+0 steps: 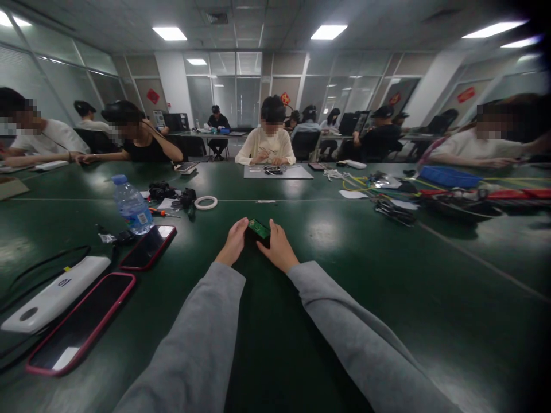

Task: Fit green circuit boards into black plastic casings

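Between my two hands is a small green circuit board (259, 228) that appears to sit in a dark case or on a dark base. My left hand (233, 241) grips its left edge, the thumb and fingers closed against it. On the other side, my right hand (279, 245) holds the right edge, with its thumb along the near side. The board is tilted so its green face shows. Both hands are just above or resting on the green table (327, 275); I cannot tell which. Fingers beneath the board are hidden.
Left of me lie two phones (81, 324) (148, 248), a white power bank (55, 292), a water bottle (131, 203) and a screwdriver (163, 213). A tape roll (205, 202) lies farther off. Cables (394, 212) and a blue tray (450, 176) are at right. People sit around the table.
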The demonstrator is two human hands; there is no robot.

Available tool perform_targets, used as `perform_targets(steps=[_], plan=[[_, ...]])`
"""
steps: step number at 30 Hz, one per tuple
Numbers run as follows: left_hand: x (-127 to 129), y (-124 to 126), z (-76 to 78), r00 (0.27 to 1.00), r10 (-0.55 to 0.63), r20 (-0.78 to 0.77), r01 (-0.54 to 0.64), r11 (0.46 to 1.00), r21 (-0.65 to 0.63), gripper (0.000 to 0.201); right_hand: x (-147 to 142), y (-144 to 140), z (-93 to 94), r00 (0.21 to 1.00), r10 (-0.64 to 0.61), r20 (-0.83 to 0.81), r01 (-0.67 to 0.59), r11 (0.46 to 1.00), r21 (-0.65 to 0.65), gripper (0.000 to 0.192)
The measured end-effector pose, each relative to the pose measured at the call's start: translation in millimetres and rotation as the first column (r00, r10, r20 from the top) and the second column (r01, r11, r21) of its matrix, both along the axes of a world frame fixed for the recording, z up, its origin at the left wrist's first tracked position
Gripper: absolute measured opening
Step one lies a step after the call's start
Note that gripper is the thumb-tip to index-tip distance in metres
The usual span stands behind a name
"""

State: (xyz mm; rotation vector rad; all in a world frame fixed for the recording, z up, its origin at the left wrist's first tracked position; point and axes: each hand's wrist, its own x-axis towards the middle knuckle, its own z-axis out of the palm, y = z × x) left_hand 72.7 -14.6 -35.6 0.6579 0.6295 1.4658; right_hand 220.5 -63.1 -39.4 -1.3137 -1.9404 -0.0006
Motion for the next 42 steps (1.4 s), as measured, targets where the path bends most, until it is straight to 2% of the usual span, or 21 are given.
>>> perform_targets(steps=[2,5,8,12,14,16,19,21,23,27,31,34,37,39,42], plan=[[-1.9,-0.5,0.2,1.000,-0.010,-0.007,0.010,1.000,0.010,0.018,5.5,3.3,-0.2,0.997,-0.078,-0.012,0.077,0.995,-0.061,0.063],[-2.7,-4.1,2.6,1.000,-0.006,-0.026,0.006,1.000,0.002,0.025,7.9,4.0,3.6,0.996,-0.093,0.013,0.094,0.990,-0.107,0.047],[-0.3,-9.9,6.4,0.996,-0.031,-0.078,0.031,0.999,-0.009,0.035,5.3,-0.4,10.2,0.992,-0.126,-0.009,0.125,0.991,-0.041,0.044],[4.4,-17.3,10.8,0.969,-0.170,-0.179,0.168,0.985,-0.023,0.036,2.8,-6.5,16.5,0.988,-0.147,-0.053,0.149,0.988,0.033,0.047],[4.6,-18.2,11.8,0.957,-0.230,-0.177,0.229,0.973,-0.026,0.035,1.6,-8.3,17.3,0.994,-0.102,-0.032,0.104,0.993,0.056,0.053],[2.7,-16.8,12.1,0.959,-0.254,-0.124,0.247,0.966,-0.070,0.039,-1.0,-10.4,17.6,1.000,0.004,0.022,-0.005,0.997,0.073,0.058],[-2.2,-13.6,12.6,0.976,-0.219,-0.006,0.214,0.960,-0.181,0.044,-7.9,-15.7,19.5,0.972,0.206,0.116,-0.216,0.973,0.078,0.061],[-4.8,-13.0,13.3,0.981,-0.186,0.052,0.193,0.957,-0.216,0.045,-13.1,-20.0,22.4,0.949,0.286,0.130,-0.298,0.951,0.080,0.060],[-6.8,-13.6,13.8,0.978,-0.187,0.096,0.204,0.956,-0.212,0.050,-17.2,-23.3,25.4,0.951,0.296,0.083,-0.304,0.948,0.098,0.060],[-11.9,-13.1,11.9,0.967,-0.191,0.169,0.225,0.951,-0.214,0.065,-18.6,-23.6,27.5,0.973,0.222,-0.063,-0.213,0.969,0.123,0.057],[-16.4,-9.4,8.2,0.956,-0.199,0.214,0.239,0.954,-0.180,0.070,-15.1,-20.4,23.8,0.969,0.176,-0.175,-0.172,0.984,0.038,0.049],[-15.5,-9.4,7.5,0.940,-0.269,0.211,0.300,0.945,-0.131,0.076,-16.4,-19.7,20.5,0.950,0.211,-0.232,-0.226,0.973,-0.043,0.049],[-11.9,-12.2,9.9,0.920,-0.356,0.166,0.370,0.927,-0.065,0.078,-23.4,-18.3,16.7,0.891,0.223,-0.396,-0.300,0.943,-0.143,0.055],[-9.5,-14.2,12.5,0.925,-0.359,0.123,0.365,0.930,-0.032,0.075,-28.9,-15.9,14.1,0.814,0.182,-0.552,-0.353,0.909,-0.220,0.058],[-7.6,-15.9,16.4,0.934,-0.350,0.073,0.353,0.935,-0.037,0.070,-32.5,-11.0,12.6,0.679,0.111,-0.726,-0.464,0.831,-0.307,0.059]])
